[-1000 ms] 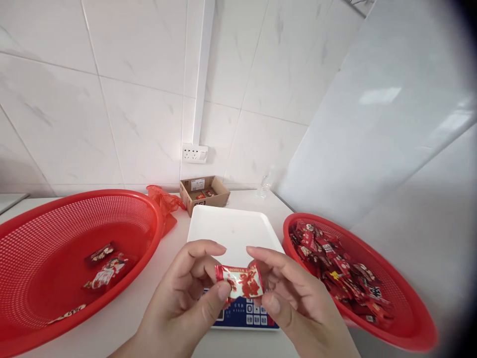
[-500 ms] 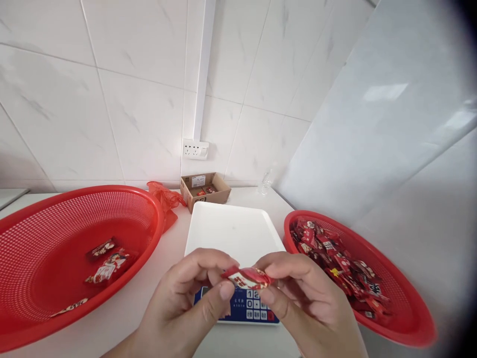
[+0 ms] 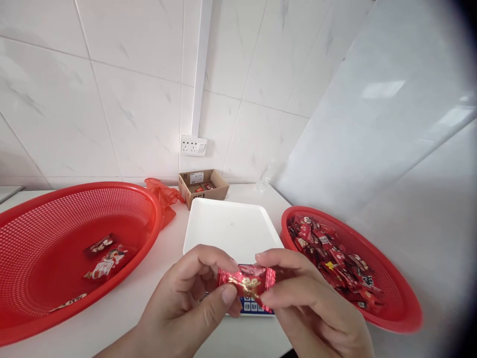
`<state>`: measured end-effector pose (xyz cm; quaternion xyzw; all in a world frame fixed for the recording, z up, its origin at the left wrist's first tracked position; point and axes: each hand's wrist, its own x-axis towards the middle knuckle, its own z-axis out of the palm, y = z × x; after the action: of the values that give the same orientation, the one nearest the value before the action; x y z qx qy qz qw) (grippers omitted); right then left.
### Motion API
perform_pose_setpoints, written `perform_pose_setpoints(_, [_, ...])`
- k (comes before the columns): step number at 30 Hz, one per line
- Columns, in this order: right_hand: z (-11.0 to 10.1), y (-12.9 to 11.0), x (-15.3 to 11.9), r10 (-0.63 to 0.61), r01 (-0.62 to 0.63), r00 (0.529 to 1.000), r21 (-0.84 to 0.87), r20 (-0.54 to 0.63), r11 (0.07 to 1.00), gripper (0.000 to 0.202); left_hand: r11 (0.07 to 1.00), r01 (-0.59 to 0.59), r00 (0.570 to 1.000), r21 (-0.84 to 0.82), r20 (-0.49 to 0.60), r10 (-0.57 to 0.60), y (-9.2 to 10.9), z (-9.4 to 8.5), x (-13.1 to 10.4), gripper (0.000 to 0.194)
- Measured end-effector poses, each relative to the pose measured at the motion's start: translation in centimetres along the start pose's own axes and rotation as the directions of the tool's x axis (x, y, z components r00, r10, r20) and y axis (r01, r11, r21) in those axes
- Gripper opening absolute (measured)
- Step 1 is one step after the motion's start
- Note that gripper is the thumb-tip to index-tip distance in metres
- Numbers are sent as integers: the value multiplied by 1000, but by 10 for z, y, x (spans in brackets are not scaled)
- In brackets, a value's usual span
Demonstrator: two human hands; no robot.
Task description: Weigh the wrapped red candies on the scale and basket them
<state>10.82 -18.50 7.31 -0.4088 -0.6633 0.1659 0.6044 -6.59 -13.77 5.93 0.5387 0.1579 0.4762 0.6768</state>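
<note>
Marbled white tiles (image 3: 141, 114) line the wall in front of us, with a power socket (image 3: 193, 145) fixed low above our white counter (image 3: 112, 318). Between our hands, over the near end of a white scale (image 3: 227, 228), is a shiny red packet (image 3: 249, 286) with gold print. Our left hand (image 3: 186, 303) grips its left end, the thumb pressed on the front and the forefinger along the top. Our right hand (image 3: 316, 298) is closed on the other end, fingertips at its upper and lower corners. Below, we see part of the scale's blue keypad (image 3: 253, 305). To our left, a red basket (image 3: 158, 214) holds a few wrapped packets (image 3: 110, 262); to our right, another red basket (image 3: 406, 323) carries a heap of similar ones (image 3: 335, 258). Behind the scale stands a cardboard box (image 3: 208, 195) with small packets inside, beside a crumpled red plastic bag (image 3: 164, 196), and farther right is something of clear plastic (image 3: 264, 179).
</note>
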Motion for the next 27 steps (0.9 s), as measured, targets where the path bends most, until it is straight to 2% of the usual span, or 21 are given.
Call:
perform_pose_setpoints(2, [4, -2, -2, 82, -79, 996, 103, -34, 992, 15, 1000, -15, 1000, 26, -21, 15, 0, 1, 0, 10])
perform_pose_setpoints(5, [9, -5, -4, 223, -214, 974, 198, -25, 957, 30, 995, -69, 997, 69, -15, 70, -2, 3, -2, 15])
perform_pose_setpoints(8, [11, -6, -4, 300, -288, 954, 214, -23, 933, 28, 978, -139, 990, 153, -12, 142, -6, 6, -4, 23])
perform_pose_setpoints(14, [7, -3, -5, 262, -233, 960, 232, -100, 944, 22, 954, -169, 985, 248, 2, 174, -10, 6, -4, 41])
perform_pose_setpoints(16, [5, -1, -7, 243, -221, 967, 220, -77, 950, 20, 953, -167, 985, 254, 15, 169, -9, 5, 0, 44])
perform_pose_setpoints(18, [5, 1, -9, 238, -224, 970, 214, -42, 951, 19, 944, -161, 987, 288, 26, 160, -7, 6, 3, 36])
perform_pose_setpoints(20, [6, 1, -10, 249, -237, 968, 207, -34, 949, 18, 920, -154, 988, 361, 27, 155, -5, 7, 5, 19])
perform_pose_setpoints(22, [6, 2, -12, 272, -259, 961, 187, -45, 947, 18, 871, -166, 985, 462, 31, 171, -4, 8, 6, 8])
perform_pose_setpoints(24, [3, 5, -13, 293, -286, 955, 135, -36, 949, 21, 784, -199, 973, 588, 23, 230, -1, 5, 6, 7])
perform_pose_setpoints(25, [-1, 8, -15, 303, -299, 952, 98, -34, 949, 22, 713, -217, 960, 667, 14, 279, 0, 2, 6, 8])
perform_pose_setpoints(27, [-13, 18, -20, 327, -327, 944, 8, -47, 945, 25, 510, -211, 919, 834, -9, 395, 5, -13, 6, 9])
